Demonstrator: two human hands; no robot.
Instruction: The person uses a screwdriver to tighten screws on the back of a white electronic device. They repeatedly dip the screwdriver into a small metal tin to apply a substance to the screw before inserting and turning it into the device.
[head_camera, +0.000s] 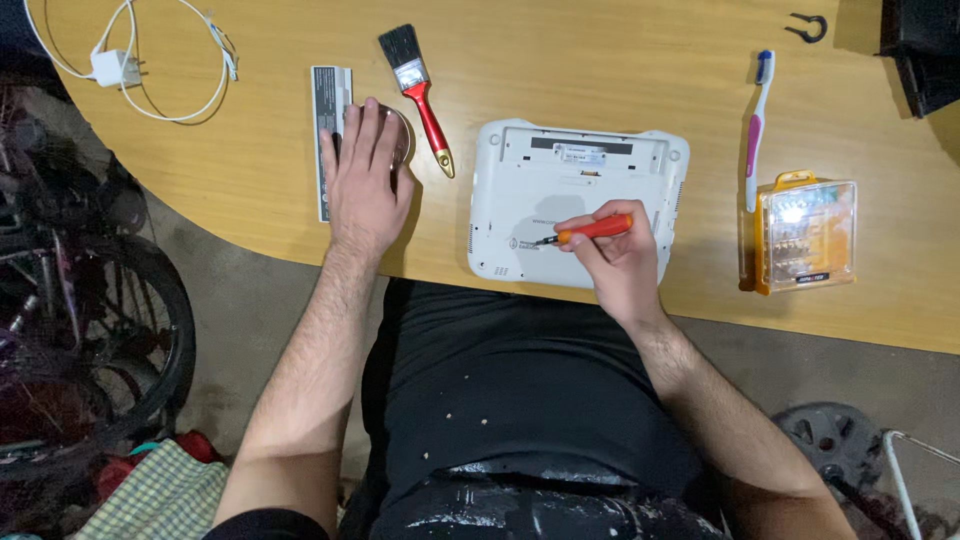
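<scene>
A small white laptop (560, 185) lies upside down on the wooden table (600, 60), its empty battery bay at the far side. My right hand (618, 255) grips an orange-handled screwdriver (590, 231), with the tip resting on the laptop's underside near its front left. My left hand (362, 170) lies flat over a small clear round dish (400, 135) to the left of the laptop. A long grey battery pack (324, 110) sits partly under that hand.
A red-handled paintbrush (420, 92) lies between the dish and the laptop. Right of the laptop are a toothbrush (757, 125) and a clear orange bit case (805, 232). A white charger with cable (120, 68) is far left. A bicycle wheel (90, 330) stands beside the table.
</scene>
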